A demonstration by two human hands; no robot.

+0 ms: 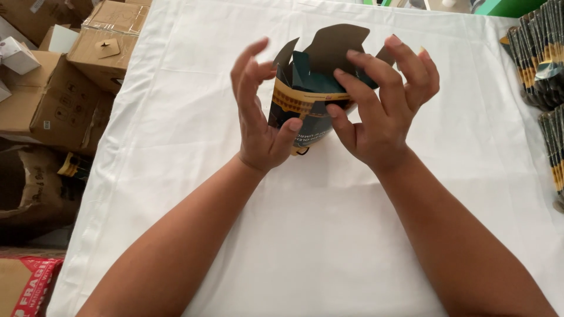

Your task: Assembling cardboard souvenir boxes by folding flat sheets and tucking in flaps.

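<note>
A dark green and gold cardboard carton (305,105), half folded with its brown inner flaps standing open at the top, is held above a table under a white cloth (317,235). My left hand (258,117) grips its left side, thumb pressed on the front and fingers curled over the rim. My right hand (382,105) holds the right side, thumb on the front panel and fingers pushing on the top flaps. The carton's lower edge is partly hidden behind my thumbs.
Stacks of flat dark and gold carton blanks (537,58) lie along the table's right edge. Brown cardboard boxes (88,58) and small white boxes (17,53) are piled on the floor to the left, with a red-printed box (23,287) at the lower left.
</note>
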